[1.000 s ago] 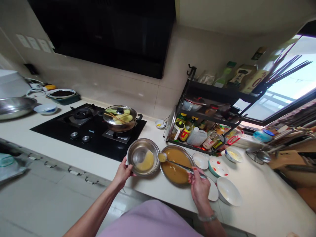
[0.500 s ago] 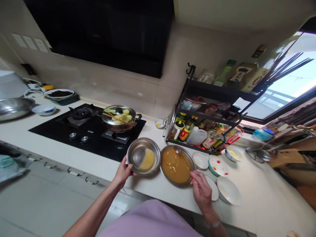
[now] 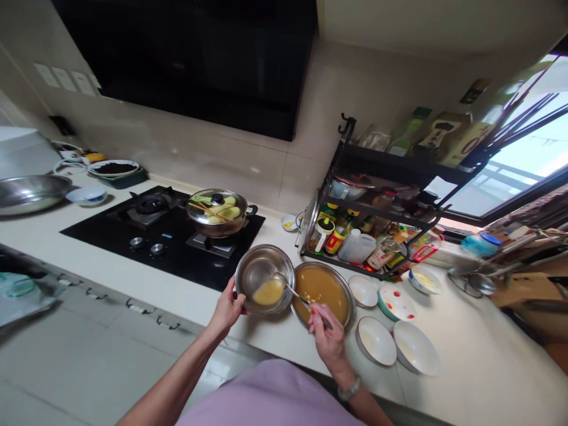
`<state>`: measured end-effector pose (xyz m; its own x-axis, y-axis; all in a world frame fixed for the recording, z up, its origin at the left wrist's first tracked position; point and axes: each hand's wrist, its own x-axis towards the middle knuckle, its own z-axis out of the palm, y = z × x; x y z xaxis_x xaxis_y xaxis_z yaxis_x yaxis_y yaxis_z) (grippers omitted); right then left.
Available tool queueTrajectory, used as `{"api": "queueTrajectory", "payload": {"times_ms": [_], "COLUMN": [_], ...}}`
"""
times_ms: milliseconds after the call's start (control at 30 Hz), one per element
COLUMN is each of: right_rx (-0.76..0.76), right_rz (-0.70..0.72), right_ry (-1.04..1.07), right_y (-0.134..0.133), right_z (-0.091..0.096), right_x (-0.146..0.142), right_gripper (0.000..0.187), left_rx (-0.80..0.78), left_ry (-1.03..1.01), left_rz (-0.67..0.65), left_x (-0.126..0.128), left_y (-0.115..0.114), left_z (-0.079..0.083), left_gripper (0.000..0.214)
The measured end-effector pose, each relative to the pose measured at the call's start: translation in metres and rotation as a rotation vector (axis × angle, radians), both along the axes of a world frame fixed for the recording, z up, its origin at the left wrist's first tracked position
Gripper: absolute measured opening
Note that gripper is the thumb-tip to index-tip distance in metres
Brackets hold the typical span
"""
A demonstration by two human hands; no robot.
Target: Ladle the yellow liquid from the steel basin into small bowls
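Observation:
My left hand (image 3: pixel 229 307) grips the near rim of a steel bowl (image 3: pixel 252 267) and tilts it toward me; yellow liquid pools at its low side. A metal spoon (image 3: pixel 288 288) is held by its handle in my right hand (image 3: pixel 326 336), fingers closed, and its head reaches into that bowl. Right beside the bowl sits a wide steel dish (image 3: pixel 347 296) full of brown-yellow liquid. Both stand on the pale counter (image 3: pixel 146 284) near its front edge.
A lidded pot (image 3: pixel 216 213) with vegetables sits on the black hob (image 3: pixel 133 234). White bowls (image 3: pixel 376 341) and small plates lie to the right of the dish. A black rack (image 3: pixel 377 213) of bottles stands behind them. A large steel basin (image 3: pixel 26 192) is at the far left.
My right hand moved left with the spoon, from the wide dish over into the small bowl. The bowl is now tilted more toward me.

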<state>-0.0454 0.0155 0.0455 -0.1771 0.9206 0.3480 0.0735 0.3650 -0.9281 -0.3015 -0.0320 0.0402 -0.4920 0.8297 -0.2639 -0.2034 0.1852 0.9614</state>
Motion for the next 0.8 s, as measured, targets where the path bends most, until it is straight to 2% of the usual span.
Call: {"api": "queueTrajectory", "payload": {"times_ms": [133,233,433,800], "right_rx": [-0.255,-0.365,-0.421,-0.439], "right_rz": [-0.158,-0.225,-0.277,-0.322], "right_ry": [0.146,0.242,0.323,0.335], "right_y": [0.004,0.010,0.015,0.016], "right_z": [0.002,0.004,0.010,0.024], "right_x": [-0.007,-0.006,-0.001,0.008], "right_gripper": [0.032,0.040,0.042,0.040], "left_rx": [-0.009,-0.031,-0.043,-0.061], "left_ry": [-0.029,-0.059,-0.076,-0.081], "left_rz": [0.003,0.014,0.033,0.039], "left_x": [-0.001,-0.003,-0.004,-0.002], "left_y": [0.000,-0.001,-0.002,0.000], "left_z": [0.003,0.005,0.003,0.005], "left_gripper": [0.078,0.075,0.071,0.072]}}
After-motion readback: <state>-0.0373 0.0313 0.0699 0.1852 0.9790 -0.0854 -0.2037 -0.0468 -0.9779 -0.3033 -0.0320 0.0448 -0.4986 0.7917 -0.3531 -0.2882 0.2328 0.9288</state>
